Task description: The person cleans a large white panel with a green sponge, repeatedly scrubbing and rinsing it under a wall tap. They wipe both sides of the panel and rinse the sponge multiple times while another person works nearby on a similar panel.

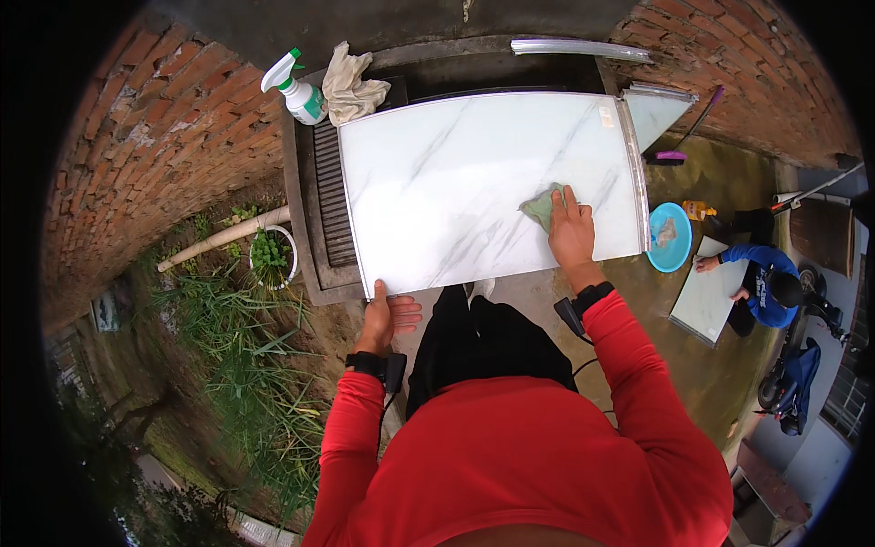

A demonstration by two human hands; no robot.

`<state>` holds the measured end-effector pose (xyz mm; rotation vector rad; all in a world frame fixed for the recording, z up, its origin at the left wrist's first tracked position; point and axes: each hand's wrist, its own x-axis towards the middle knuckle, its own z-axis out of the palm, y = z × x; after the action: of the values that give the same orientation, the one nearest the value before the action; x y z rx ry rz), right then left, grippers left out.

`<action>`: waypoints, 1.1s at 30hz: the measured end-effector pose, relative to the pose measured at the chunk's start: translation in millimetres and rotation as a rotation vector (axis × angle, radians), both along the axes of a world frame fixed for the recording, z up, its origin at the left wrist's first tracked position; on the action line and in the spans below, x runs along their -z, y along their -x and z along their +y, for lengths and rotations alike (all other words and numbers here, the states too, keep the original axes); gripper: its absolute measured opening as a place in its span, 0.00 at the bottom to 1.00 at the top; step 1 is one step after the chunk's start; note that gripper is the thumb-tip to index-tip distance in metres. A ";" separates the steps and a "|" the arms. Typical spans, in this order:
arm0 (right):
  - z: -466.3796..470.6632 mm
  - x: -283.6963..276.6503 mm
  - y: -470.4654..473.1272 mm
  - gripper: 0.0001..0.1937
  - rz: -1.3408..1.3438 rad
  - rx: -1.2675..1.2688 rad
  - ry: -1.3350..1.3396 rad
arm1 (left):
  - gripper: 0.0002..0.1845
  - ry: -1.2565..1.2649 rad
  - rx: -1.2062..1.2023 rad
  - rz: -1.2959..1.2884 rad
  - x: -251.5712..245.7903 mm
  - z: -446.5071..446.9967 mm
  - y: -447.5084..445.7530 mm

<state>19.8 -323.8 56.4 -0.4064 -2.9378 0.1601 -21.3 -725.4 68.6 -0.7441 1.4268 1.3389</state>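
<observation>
A white panel with grey marble-like veins (472,184) lies across a dark stone-like sink with a ribbed washboard (333,198). My right hand (573,229) presses a crumpled green cloth (547,205) flat on the panel, right of its middle. At the near left corner my left hand (388,316) holds the panel's edge. Its thumb rests on top, while the other fingers stretch out below the front edge. A spray bottle with a green-and-white head (304,96) and a crumpled beige cloth (352,85) stand by the panel's far left corner.
Right of the panel are a blue basin (668,238), an orange bottle (697,210) and a purple brush (666,158). Another person (769,284) handles a similar panel (711,290). Brick walls (171,116) flank the sink; plants (239,355) grow left. A metal strip (581,48) lies behind.
</observation>
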 end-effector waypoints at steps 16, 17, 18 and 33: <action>-93.9 -0.9 58.8 0.24 0.040 -0.217 0.149 | 0.63 0.586 1.077 1.268 -15.4 37.7 56.0; -52.5 2.9 52.8 0.25 0.028 -0.065 0.084 | 0.64 0.581 1.077 1.295 -16.3 38.1 55.3; -15.2 5.8 48.1 0.26 0.012 0.100 0.013 | 0.64 0.589 1.099 1.279 -17.8 40.2 54.9; -58.0 -1.6 83.9 0.26 0.035 -0.131 0.154 | 0.74 0.665 1.240 0.933 -40.7 89.3 65.0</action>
<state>-64.1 -381.9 58.0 -0.2285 -2.9272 0.4086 -86.3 -636.1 109.3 0.5323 2.4682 0.1237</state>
